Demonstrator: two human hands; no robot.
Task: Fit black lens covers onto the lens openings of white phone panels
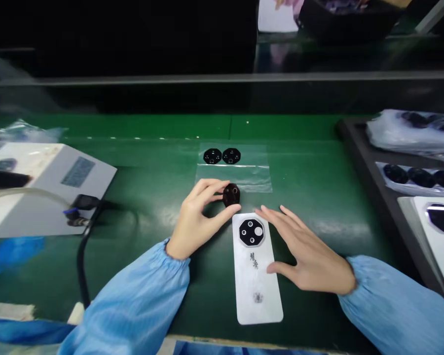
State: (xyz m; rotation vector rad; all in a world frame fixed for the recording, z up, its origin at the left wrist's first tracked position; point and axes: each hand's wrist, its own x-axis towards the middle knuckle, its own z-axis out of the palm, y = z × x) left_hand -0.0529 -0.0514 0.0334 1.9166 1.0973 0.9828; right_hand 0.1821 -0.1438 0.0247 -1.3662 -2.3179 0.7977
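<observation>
Between the thumb and fingers of my left hand (203,209) is a dark octagonal camera lens cover (231,195), held by its edges. Just below it, a white phone back cover (257,281) lies on the green mat, with a black camera plate (251,232) near its top and dark printed marks further down. My right hand (305,251) is open over the right side of the phone back cover, thumb apart from the fingers. Two more black lens covers (222,156) lie side by side on a clear plastic bag (240,180) beyond my hands.
On the right a black tray (372,177) holds wrapped dark lens covers (422,176) and a stack of white phone back covers (438,231). A white box-shaped device (52,197) with a hose and black cable (82,261) stands left. A ledge (222,79) runs along the back.
</observation>
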